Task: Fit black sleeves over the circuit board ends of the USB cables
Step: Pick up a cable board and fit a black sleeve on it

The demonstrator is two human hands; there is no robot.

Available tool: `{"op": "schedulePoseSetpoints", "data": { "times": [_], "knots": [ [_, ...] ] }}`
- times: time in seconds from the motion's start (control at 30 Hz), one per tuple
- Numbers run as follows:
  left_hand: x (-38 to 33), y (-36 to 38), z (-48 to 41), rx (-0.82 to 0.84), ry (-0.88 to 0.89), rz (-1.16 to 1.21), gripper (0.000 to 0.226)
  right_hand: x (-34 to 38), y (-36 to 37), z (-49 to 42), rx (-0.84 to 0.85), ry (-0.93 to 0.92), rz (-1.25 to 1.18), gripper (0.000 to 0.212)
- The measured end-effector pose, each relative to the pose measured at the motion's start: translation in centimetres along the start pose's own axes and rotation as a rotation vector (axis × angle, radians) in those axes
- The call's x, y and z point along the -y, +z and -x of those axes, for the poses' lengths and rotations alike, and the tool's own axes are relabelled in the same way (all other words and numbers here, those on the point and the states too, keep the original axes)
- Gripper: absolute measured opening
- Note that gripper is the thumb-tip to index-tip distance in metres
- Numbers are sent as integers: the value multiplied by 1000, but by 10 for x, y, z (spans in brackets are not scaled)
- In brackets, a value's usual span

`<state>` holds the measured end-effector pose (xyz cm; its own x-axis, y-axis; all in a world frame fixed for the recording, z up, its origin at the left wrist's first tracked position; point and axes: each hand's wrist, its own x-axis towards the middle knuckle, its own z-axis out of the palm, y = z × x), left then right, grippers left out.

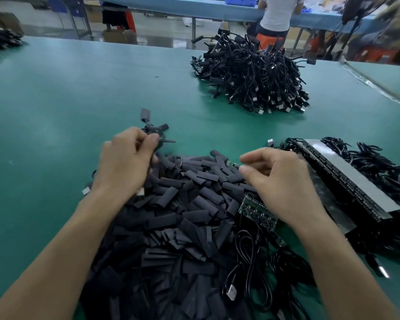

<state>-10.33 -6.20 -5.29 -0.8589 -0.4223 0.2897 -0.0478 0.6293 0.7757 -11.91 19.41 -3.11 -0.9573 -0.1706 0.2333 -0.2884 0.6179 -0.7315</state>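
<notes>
Hovering over the heap of flat black tube sleeves point(194, 204), the right hand point(280, 181) is curling loose, empty fingers point(252, 156) toward a small green circuit board end point(231, 164); the left hand point(125, 162) is clutching a bunch of sleeves point(157, 131). Best pinching the board's edges, feeding it in squarely.

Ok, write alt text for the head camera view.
A person's left hand grips a bunch of sleeved cable ends above a heap of black sleeves on a green table, while the right hand hovers open nearby. Circuit boards lie beside its wrist; a pile of cables sits farther back.
</notes>
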Motion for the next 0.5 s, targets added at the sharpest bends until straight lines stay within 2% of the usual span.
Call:
{"op": "schedulePoseSetpoints", "data": {
  "times": [0.1,0.2,0.3,0.4,0.5],
  "knots": [
    [14,-12,-7,-161,-81,-120,22,5,-10,5,293,95,388,26],
    [17,-9,-5,-150,-63,-200,19,12,-11,11,475,213,582,41],
    [18,-4,-4,-86,-37,-272,31,13,-9,12,477,213,604,41],
    [21,-5,-2,-73,41,-350,38,11,-9,11,387,194,491,34],
    [13,-2,4,-186,135,-512,28,13,-13,10,320,53,316,15]
  ]
}}
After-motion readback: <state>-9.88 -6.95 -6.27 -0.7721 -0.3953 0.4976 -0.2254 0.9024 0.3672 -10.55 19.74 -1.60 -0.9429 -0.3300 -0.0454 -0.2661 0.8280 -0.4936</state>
